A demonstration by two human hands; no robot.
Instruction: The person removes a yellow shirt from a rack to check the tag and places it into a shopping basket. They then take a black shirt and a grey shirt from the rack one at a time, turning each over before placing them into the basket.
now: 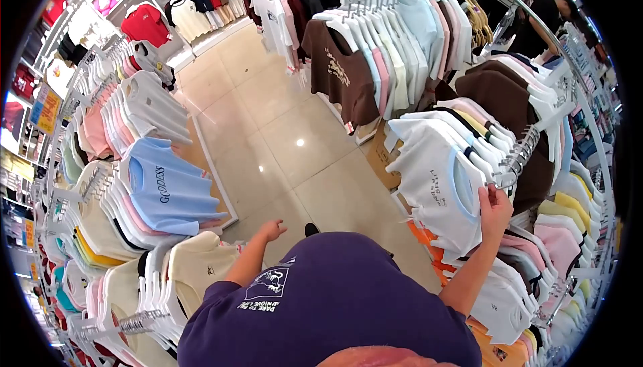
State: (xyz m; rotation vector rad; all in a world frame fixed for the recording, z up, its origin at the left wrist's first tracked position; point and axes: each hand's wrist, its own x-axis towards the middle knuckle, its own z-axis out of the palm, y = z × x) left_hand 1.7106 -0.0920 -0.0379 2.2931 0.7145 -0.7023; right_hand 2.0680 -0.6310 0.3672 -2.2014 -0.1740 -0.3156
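Head view: R hand (495, 211) up at front white tee (435, 186), outer end of sloped rack arm (526, 147).
Fingers (491, 191) pinch the tee's neck edge just under the arm's tip. Tee hangs long axis vertical, to L of & touching that hand. L hand (271, 230) low, loosely spread, holds nothing, over floor (288, 132), well apart from tee, nearer blue tee (167, 189) on opp. rack. R hand is nearer.

Right hand (495, 211) fingers (491, 191) end among hangers (512, 163), grip unclear. Print on white tee (429, 199) just left of fingers too small to read. Racks (576, 246) right of fingers cut by lens edge.
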